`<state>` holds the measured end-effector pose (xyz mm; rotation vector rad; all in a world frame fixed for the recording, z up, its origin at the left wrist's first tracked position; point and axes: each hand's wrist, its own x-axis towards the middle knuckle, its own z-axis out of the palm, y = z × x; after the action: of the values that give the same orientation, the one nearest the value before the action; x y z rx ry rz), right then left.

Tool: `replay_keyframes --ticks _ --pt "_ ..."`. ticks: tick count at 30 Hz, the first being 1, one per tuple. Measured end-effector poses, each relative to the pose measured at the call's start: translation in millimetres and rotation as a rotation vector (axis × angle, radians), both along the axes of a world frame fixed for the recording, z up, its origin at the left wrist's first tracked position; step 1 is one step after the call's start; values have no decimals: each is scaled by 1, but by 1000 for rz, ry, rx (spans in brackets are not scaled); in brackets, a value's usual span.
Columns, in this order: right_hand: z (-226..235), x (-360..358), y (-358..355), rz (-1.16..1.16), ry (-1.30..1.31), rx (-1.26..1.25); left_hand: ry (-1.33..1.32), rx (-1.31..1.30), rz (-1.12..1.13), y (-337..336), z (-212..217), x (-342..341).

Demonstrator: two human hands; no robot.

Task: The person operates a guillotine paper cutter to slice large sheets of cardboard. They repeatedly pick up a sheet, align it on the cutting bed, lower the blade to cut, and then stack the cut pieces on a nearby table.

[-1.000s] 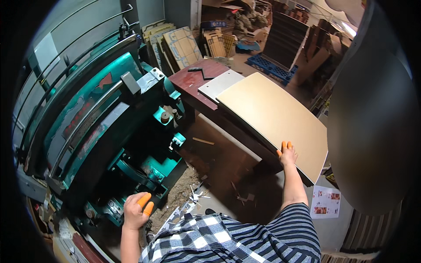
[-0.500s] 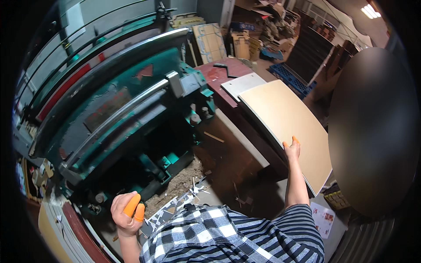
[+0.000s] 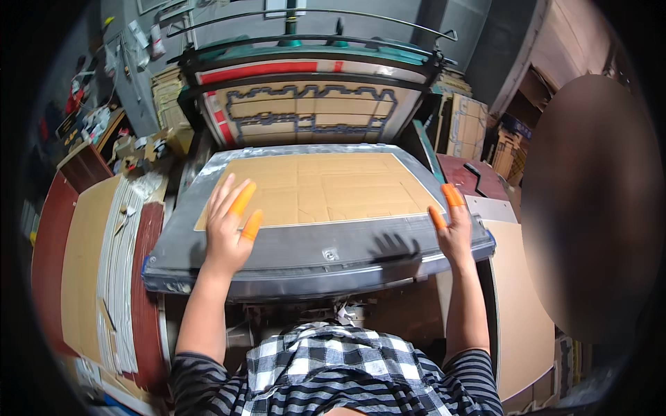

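Note:
A brown cardboard sheet [image 3: 333,186] with faint crease and cut lines lies on the grey metal platen [image 3: 291,251] of a die-cutting press. My left hand [image 3: 230,225] is at the sheet's near left corner, fingers spread, orange covers on thumb and forefinger. Near the right corner is my right hand [image 3: 454,225], also open with orange finger covers; its shadow falls on the platen. Whether either hand touches the sheet I cannot tell. Behind the platen, the cutting die [image 3: 312,114] stands upright, with dark strips outlining its shape.
At my right is a stack of cardboard sheets [image 3: 520,298] beside a dark red table [image 3: 468,177] with a black angled tool [image 3: 476,177] on it. Stacked sheets [image 3: 114,263] stand at my left. A rail [image 3: 374,12] crosses the press's top.
My view has swung left from the stack to the press. The platen now lies open with a sheet on it. My right hand has left the stack; my left hand has opened and reached forward.

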<state>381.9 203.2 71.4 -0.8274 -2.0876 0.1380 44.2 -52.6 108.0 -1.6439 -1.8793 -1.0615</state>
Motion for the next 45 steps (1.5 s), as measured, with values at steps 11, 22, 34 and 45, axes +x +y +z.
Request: replay_keyframes --ticks 11,22,34,45 --pt "-77 11 5 -8 -795 -414 -211 -1102 368 -22 -106 -44" --pt "-101 118 -7 96 -409 120 114 -536 24 -112 -99 -10" --pt "-96 76 -72 34 -313 -65 -31 -646 -239 -86 -38 -148" --pt "-17 -29 -178 100 -542 142 318 -706 -83 -190 37 -233"
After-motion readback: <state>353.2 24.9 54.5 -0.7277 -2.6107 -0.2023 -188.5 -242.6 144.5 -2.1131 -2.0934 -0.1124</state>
